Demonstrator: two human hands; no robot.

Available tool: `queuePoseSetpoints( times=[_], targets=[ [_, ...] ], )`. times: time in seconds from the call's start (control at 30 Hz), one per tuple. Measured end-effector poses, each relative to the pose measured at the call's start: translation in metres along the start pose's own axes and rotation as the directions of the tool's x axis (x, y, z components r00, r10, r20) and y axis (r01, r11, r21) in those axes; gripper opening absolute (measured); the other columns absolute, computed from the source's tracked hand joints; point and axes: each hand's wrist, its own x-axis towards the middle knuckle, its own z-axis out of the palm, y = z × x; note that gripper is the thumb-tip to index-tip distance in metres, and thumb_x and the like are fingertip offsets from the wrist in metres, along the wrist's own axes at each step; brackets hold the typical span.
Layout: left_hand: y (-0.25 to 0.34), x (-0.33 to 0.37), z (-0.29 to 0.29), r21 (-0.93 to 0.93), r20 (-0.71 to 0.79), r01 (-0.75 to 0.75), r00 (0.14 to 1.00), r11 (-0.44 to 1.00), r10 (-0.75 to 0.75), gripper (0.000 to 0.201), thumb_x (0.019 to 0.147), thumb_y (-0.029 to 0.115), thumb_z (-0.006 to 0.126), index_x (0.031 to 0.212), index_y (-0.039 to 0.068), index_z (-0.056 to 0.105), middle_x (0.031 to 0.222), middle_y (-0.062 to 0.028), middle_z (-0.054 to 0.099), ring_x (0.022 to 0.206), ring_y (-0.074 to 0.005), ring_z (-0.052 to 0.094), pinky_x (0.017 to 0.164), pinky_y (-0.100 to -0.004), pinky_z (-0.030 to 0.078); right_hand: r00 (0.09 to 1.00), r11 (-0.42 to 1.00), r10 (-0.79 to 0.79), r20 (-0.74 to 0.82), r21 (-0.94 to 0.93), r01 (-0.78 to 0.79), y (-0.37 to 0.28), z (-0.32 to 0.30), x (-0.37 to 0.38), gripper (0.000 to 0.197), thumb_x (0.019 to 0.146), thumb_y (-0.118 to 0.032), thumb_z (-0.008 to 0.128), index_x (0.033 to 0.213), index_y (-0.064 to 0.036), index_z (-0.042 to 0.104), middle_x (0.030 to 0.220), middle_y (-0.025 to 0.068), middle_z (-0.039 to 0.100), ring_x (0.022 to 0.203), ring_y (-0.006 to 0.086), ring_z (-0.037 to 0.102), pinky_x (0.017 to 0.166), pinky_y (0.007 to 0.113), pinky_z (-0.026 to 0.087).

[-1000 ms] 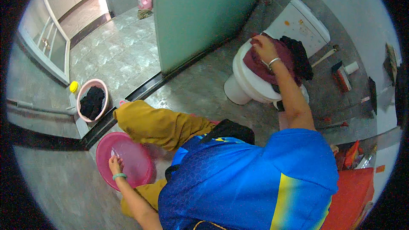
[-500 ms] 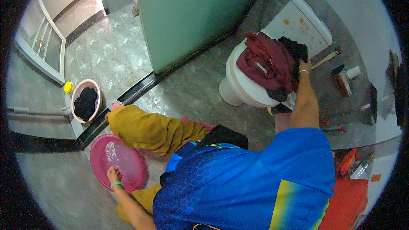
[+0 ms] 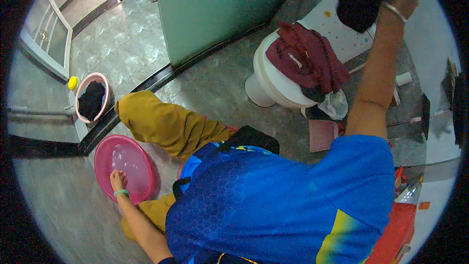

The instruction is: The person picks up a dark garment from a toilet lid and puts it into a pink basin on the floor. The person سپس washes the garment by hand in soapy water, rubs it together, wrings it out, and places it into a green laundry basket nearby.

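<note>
High at the upper right, my right hand (image 3: 405, 1) grips a piece of black clothing (image 3: 359, 0) that hangs in the air near the toilet tank. Below it a burgundy garment (image 3: 305, 56) lies bunched on the white toilet (image 3: 272, 88), with a dark cloth (image 3: 312, 94) partly under it. Over the pink basin (image 3: 103, 159) at the lower left is my left hand (image 3: 118, 180), its fingers curled in; whether they hold anything is hidden. The basin seems to contain water.
Black clothing (image 3: 92, 100) fills a light pink basket (image 3: 105, 112) by the raised door sill, beside a yellow-lidded container (image 3: 73, 83). A frosted glass panel (image 3: 220, 14) stands left of the toilet. Next to the toilet are a plastic bag (image 3: 335, 105) and a pink bin (image 3: 322, 137).
My right hand has lifted the black clothing off the toilet, up and to the right. The burgundy garment stays there. My left hand remains over the basin while the view shifts slightly.
</note>
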Motion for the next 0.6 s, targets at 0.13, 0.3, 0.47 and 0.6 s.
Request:
queuePoseSetpoints(
  times=[0.13, 0.3, 0.47, 0.6],
  targets=[
    [0.008, -0.015, -0.046, -0.124, -0.021, -0.123, 0.992, 0.985, 0.122, 0.029, 0.082, 0.019, 0.054, 0.108, 0.013, 0.043, 0.076, 0.0015, 0.050, 0.062, -0.0101, 0.050, 0.053, -0.0234, 0.041, 0.834, 0.036, 0.340, 0.434, 0.881, -0.473, -0.129, -0.008, 0.032, 0.044, 0.076, -0.023, 0.060, 0.111, 0.0023, 0.052, 0.111, 0.0142, 0.054, 0.098, 0.0278, 0.053, 0.082, 0.036, 0.044],
    [0.042, -0.082, 0.009, -0.419, -0.225, -0.206, 0.967, 0.884, 0.119, 0.051, 0.079, 0.019, 0.058, 0.124, 0.009, 0.038, 0.107, -0.0096, 0.051, 0.089, -0.0216, 0.053, 0.073, -0.0369, 0.048, 0.734, -0.553, -0.111, 0.670, 0.572, -0.606, -0.258, -0.044, 0.031, 0.042, 0.080, -0.026, 0.054, 0.112, 0.0006, 0.051, 0.113, 0.0127, 0.053, 0.101, 0.0246, 0.051, 0.086, 0.035, 0.041],
    [0.057, -0.102, -0.023, -0.582, -0.383, -0.389, 0.906, 0.714, 0.182, 0.057, 0.079, 0.035, 0.059, 0.127, 0.016, 0.033, 0.124, -0.0107, 0.042, 0.100, -0.0273, 0.051, 0.079, -0.0419, 0.043, 0.535, -0.641, -0.661, 0.527, -0.025, -0.767, -0.428, -0.121, 0.017, 0.041, 0.085, -0.030, 0.048, 0.114, -0.0010, 0.050, 0.115, 0.0111, 0.051, 0.103, 0.0214, 0.049, 0.090, 0.033, 0.038],
    [0.071, -0.103, -0.005, -0.870, -0.162, -0.225, 0.971, 0.438, 0.177, 0.085, 0.074, 0.058, 0.054, 0.136, 0.020, 0.011, 0.127, -0.0182, 0.038, 0.105, -0.0287, 0.049, 0.082, -0.0471, 0.039, 0.203, -0.224, -0.948, 0.244, -0.060, -0.973, -0.533, -0.179, -0.052, 0.040, 0.080, -0.031, 0.055, 0.100, 0.0026, 0.056, 0.088, 0.0095, 0.060, 0.076, 0.0165, 0.058, 0.070, 0.027, 0.048]
  ],
)
